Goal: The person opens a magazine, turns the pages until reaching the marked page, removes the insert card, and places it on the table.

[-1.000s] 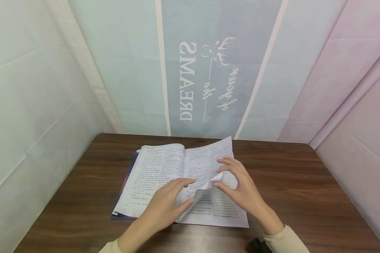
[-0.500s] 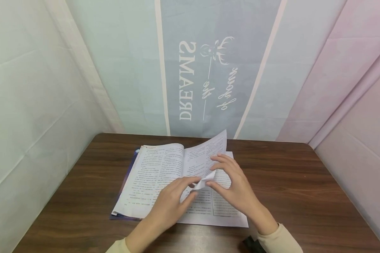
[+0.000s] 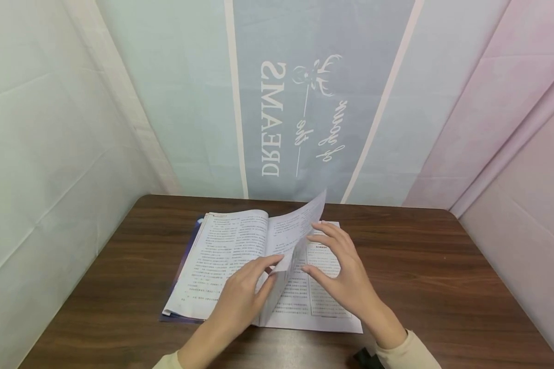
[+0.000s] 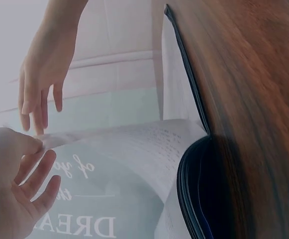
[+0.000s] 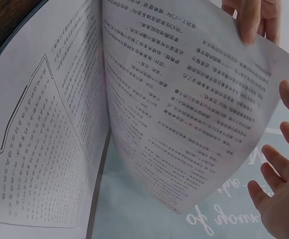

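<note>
An open magazine (image 3: 233, 256) with dense printed columns lies on the wooden table, its dark blue cover showing along the left edge. One page (image 5: 184, 109) stands raised and curved up from the right half. My left hand (image 3: 244, 289) pinches the near corner of that page between thumb and fingers, best seen in the left wrist view. My right hand (image 3: 348, 269) hovers over the right half with thumb and fingers spread, close beside the page's outer edge and holding nothing. Under the lifted page, the right-hand page (image 3: 330, 287) with a boxed text column shows.
The brown table (image 3: 443, 287) stretches around the magazine. Behind it hangs a pale cloth backdrop (image 3: 198, 128) with mirrored lettering; cloth walls stand at both sides. A small black object (image 3: 367, 357) shows by the right sleeve.
The lifted page has swung leftward and stands more upright. My left hand has taken its near corner, while my right hand has come off the page's edge.
</note>
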Action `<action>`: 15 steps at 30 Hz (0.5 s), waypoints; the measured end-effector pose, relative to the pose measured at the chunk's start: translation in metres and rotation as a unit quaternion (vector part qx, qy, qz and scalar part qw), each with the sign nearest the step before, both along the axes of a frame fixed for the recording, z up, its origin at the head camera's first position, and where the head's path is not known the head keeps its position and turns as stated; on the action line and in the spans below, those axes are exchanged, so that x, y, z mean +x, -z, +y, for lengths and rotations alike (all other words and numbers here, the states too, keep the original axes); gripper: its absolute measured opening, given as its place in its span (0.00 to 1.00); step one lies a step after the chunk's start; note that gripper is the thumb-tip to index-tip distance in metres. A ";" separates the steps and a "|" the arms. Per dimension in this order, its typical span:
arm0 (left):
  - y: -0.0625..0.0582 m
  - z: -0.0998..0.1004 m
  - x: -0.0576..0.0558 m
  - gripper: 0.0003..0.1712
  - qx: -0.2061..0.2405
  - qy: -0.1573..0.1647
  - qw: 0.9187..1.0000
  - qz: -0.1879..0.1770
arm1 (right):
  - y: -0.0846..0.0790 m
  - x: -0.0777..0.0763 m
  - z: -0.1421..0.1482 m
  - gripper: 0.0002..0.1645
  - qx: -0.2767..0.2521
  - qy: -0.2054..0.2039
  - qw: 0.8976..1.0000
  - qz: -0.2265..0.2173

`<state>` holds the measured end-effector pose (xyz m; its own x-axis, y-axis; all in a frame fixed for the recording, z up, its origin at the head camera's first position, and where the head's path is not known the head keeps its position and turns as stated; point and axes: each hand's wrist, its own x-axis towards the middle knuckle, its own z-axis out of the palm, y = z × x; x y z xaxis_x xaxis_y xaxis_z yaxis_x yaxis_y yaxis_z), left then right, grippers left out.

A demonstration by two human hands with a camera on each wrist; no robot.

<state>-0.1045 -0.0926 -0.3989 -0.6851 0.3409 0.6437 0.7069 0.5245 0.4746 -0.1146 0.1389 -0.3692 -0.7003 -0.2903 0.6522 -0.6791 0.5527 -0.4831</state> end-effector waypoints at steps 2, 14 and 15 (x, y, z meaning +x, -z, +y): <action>0.001 -0.002 0.000 0.29 0.001 -0.007 1.000 0.000 | 0.000 0.001 0.001 0.35 0.000 0.000 1.000 -0.002; 0.008 -0.024 0.001 0.40 -0.030 -0.072 0.996 -0.033 | 0.005 0.006 0.015 0.33 0.022 0.016 1.000 -0.012; 0.009 -0.026 0.001 0.41 -0.031 -0.077 0.996 -0.036 | 0.005 0.006 0.017 0.34 0.024 0.016 1.000 -0.010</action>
